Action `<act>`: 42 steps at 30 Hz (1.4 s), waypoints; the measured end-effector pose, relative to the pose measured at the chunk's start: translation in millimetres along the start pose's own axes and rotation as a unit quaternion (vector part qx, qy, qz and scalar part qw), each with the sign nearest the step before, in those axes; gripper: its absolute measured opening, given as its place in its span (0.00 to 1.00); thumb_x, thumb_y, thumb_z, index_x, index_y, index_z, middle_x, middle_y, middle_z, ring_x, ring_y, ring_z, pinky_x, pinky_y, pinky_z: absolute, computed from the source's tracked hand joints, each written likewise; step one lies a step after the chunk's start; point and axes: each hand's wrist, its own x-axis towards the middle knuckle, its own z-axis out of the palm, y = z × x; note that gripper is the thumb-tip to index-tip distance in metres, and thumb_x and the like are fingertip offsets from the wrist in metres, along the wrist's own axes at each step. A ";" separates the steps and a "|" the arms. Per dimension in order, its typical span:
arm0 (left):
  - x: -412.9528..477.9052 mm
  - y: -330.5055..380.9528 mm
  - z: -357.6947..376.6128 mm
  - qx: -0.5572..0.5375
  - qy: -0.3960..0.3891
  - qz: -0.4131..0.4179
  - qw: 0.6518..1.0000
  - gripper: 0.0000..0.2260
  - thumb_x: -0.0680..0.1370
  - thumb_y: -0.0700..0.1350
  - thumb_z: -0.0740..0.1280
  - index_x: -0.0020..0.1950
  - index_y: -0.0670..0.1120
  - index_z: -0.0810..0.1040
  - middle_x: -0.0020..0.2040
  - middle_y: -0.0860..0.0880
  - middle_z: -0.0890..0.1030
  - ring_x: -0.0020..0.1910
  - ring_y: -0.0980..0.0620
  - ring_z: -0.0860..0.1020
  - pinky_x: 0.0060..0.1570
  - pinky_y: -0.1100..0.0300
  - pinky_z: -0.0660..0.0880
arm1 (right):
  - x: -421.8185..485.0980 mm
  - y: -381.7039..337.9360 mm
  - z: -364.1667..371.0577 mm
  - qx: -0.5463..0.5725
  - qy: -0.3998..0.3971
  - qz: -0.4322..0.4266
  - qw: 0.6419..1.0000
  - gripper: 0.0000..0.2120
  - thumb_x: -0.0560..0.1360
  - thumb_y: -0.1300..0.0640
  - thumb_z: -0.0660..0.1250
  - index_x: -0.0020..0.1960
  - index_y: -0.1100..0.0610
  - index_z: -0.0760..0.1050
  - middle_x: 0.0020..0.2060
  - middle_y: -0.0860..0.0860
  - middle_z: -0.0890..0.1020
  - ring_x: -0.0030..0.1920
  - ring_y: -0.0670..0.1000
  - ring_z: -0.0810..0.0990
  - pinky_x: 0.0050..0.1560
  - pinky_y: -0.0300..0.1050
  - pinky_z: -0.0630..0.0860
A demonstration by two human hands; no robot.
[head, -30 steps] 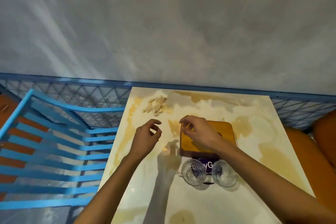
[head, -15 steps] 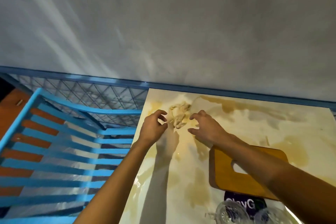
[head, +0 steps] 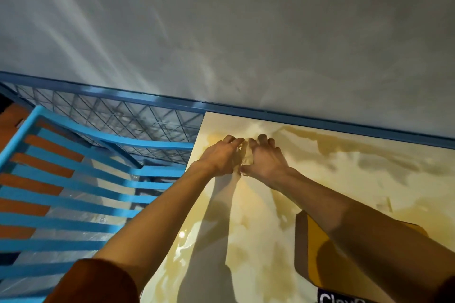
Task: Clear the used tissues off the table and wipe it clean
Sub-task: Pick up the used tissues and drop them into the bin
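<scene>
At the far left corner of the stained table (head: 344, 179), left hand (head: 219, 158) and right hand (head: 267, 163) curl round the used tissues (head: 243, 158) wadded between them, which should be squeezed into 1 tight bundle, leaving no shreds.

This looks like a seating corner in a small café or eatery rather than a private room, though the view is too narrow to be sure. A glossy desk (head: 344, 179) with a cream and amber marbled top is pushed with its far edge against a bare grey plaster wall (head: 246, 32). Off its left edge stands a bright blue slatted chair (head: 138, 141), and behind that a blue-framed wire mesh panel (head: 110, 115) runs along the foot of the wall. Orange floor (head: 49, 147) shows between the slats. Toward the desk's near right corner lies a wooden serving board (head: 317, 248), and just beside it a dark printed label (head: 339, 297), cut off by the picture's edge.
</scene>
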 end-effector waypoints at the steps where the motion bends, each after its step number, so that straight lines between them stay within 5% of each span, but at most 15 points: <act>1: 3.2 0.2 -0.4 0.004 0.000 0.002 1.000 0.40 0.68 0.46 0.78 0.76 0.51 0.60 0.70 0.48 0.67 0.62 0.44 0.74 0.56 0.55 0.75 | 2.1 -0.2 2.0 0.000 -0.002 -0.006 1.000 0.36 0.67 0.40 0.71 0.70 0.53 0.65 0.63 0.54 0.67 0.62 0.57 0.67 0.60 0.53 0.72; 7: 7.6 0.7 3.9 -0.031 0.040 0.009 0.999 0.18 0.74 0.43 0.72 0.64 0.46 0.77 0.58 0.47 0.77 0.52 0.48 0.76 0.51 0.58 0.76 | 5.1 7.2 5.6 0.014 0.020 -0.041 0.999 0.16 0.75 0.61 0.67 0.62 0.55 0.76 0.58 0.55 0.72 0.57 0.55 0.73 0.56 0.47 0.75; 12: -7.9 10.8 11.5 -0.081 0.067 -0.009 0.994 0.08 0.77 0.43 0.69 0.55 0.44 0.81 0.50 0.46 0.82 0.44 0.50 0.77 0.43 0.60 0.73 | -6.2 13.0 -3.5 0.057 0.013 -0.041 0.997 0.11 0.74 0.67 0.68 0.53 0.56 0.80 0.50 0.54 0.77 0.45 0.54 0.78 0.43 0.42 0.75; 17: -29.4 23.5 8.8 -0.178 0.118 -0.044 0.976 0.06 0.74 0.43 0.72 0.51 0.45 0.83 0.49 0.48 0.82 0.41 0.52 0.79 0.44 0.54 0.80 | -28.3 13.7 -19.6 0.127 0.042 -0.040 0.990 0.09 0.72 0.66 0.71 0.50 0.56 0.82 0.48 0.53 0.79 0.45 0.53 0.78 0.42 0.44 0.79; 23: -71.6 59.3 -11.8 -0.351 0.152 -0.057 0.922 0.05 0.73 0.43 0.74 0.47 0.45 0.82 0.46 0.53 0.83 0.43 0.55 0.81 0.41 0.60 0.79 | -80.6 12.6 -58.7 0.215 0.084 -0.031 0.973 0.07 0.72 0.64 0.73 0.49 0.56 0.83 0.48 0.50 0.80 0.46 0.47 0.77 0.45 0.37 0.73; 31: -142.7 135.9 -35.9 -0.438 0.165 0.008 0.884 0.03 0.74 0.42 0.73 0.44 0.45 0.81 0.40 0.48 0.84 0.39 0.52 0.83 0.40 0.55 0.81 | -198.9 32.5 -114.5 0.272 0.121 -0.005 0.955 0.08 0.73 0.60 0.73 0.51 0.54 0.83 0.41 0.45 0.78 0.36 0.41 0.73 0.30 0.25 0.67; 36: -182.0 187.7 -34.3 -0.452 0.147 0.043 0.879 0.05 0.74 0.42 0.73 0.47 0.45 0.80 0.41 0.47 0.83 0.38 0.51 0.84 0.39 0.57 0.82 | -265.8 55.0 -127.3 0.285 0.126 0.028 0.950 0.07 0.72 0.60 0.74 0.50 0.53 0.82 0.37 0.42 0.76 0.35 0.40 0.72 0.31 0.27 0.64; 42: -230.2 250.0 -27.5 -0.474 0.122 0.092 0.867 0.15 0.75 0.36 0.70 0.56 0.52 0.79 0.44 0.46 0.84 0.35 0.48 0.84 0.35 0.60 0.78 | -348.2 86.9 -135.4 0.293 0.136 0.058 0.945 0.06 0.71 0.58 0.74 0.48 0.51 0.83 0.42 0.48 0.82 0.40 0.45 0.78 0.38 0.40 0.75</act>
